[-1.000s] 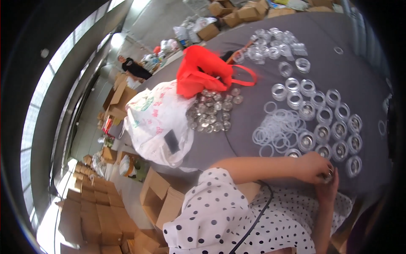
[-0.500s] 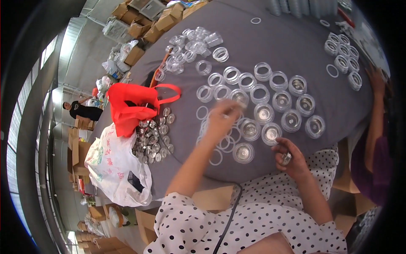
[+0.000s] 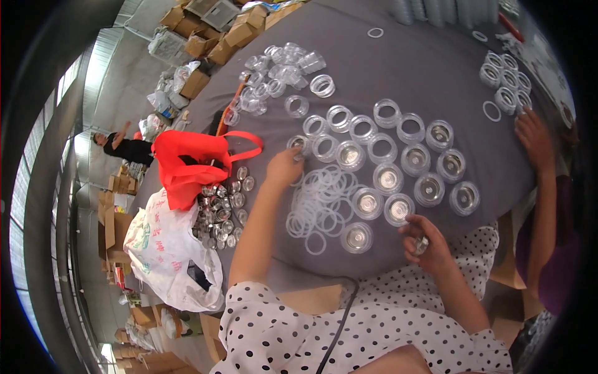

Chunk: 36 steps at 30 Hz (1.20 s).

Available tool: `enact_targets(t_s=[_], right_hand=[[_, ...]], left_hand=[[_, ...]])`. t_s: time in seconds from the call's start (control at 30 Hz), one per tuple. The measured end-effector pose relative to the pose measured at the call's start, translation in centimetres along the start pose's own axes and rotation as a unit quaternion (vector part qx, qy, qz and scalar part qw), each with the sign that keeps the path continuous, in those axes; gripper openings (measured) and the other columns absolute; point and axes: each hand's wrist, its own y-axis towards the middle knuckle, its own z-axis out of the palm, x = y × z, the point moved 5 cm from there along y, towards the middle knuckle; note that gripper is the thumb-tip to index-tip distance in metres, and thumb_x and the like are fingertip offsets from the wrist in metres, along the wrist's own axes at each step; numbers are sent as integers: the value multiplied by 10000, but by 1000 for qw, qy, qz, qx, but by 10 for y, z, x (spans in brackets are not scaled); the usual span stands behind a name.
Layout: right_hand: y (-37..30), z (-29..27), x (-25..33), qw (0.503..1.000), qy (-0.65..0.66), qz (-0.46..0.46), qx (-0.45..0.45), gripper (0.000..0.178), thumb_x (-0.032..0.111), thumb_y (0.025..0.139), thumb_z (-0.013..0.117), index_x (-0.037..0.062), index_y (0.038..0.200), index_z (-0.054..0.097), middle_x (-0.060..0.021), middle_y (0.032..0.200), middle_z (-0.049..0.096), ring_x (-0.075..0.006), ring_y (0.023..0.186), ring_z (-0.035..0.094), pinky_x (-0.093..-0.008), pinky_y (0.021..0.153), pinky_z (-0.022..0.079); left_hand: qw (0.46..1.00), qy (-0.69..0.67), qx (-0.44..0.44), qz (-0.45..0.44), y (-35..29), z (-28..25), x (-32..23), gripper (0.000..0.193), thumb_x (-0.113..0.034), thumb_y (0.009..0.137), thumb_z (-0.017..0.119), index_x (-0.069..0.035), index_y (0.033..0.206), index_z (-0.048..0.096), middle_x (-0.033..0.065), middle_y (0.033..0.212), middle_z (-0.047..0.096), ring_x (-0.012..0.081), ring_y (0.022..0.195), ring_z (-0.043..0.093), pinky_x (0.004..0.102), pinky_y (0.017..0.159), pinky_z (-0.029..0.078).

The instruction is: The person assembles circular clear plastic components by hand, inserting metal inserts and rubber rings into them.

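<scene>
Cup (image 3: 299,143) and left hand (image 3: 286,167) meet in the head view: this clear, round piece lies at the far end of that hand, just beyond the fingers and slightly to their right, with the fingertips over its near rim. Being round, it shows no long axis. The left hand is by far the nearer one; the right hand (image 3: 436,246) is well apart from it, off to the right and closer to the body. The left fingers are bunched rather than spread, but whether they pinch the rim, only rest on it or have something small between them, I cannot tell. The right hand is half curled, palm partly turned up, its fingers closed around a small silvery metal piece (image 3: 421,245). Just beyond its index finger sits a disc-filled cup (image 3: 398,209); whether the two touch is not clear. The loose heap of translucent rings (image 3: 321,202) spreads between the hands, just right of the left one and a little closer to the body. Further clear cups (image 3: 362,129) range from the left hand's right side across to beyond the right hand. To the left of the left forearm lies a pile of shiny metal caps (image 3: 219,215), beside a red bag (image 3: 187,162).
</scene>
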Motion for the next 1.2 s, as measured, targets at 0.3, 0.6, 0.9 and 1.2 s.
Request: enact_targets(t_s=[0.3,0.6,0.9,1.2], right_hand=[[-6,-12,-5,998,-16,-17,-57,346,351,908,419,86,1124,468,-98,949,594,-104,549,499,-220,372,354],[-2,-10,-6,997,-49,-36,-42,342,358,909,415,87,1110,465,-84,925,583,-94,538,473,-215,383,349],[-12,-10,3,997,-42,-38,-57,315,348,907,421,108,1099,489,-93,939,600,-106,568,507,-231,397,361],[0,3,-6,999,17,32,-9,286,280,910,444,71,1096,501,-136,1022,570,-147,667,535,-276,490,387]], left_hand=[[991,68,114,-12,30,3,-6,296,-145,623,578,-132,902,676,127,911,639,294,867,606,382,765,484],[992,74,96,-23,8,5,10,310,-213,662,577,-155,951,674,116,891,644,286,837,613,365,731,490],[997,-36,43,57,-13,14,-5,350,-280,730,614,-112,1037,622,141,1111,551,303,992,549,355,829,448],[990,48,121,45,-9,-1,-2,309,-242,653,605,-72,906,652,122,1084,571,312,956,561,373,811,453]])
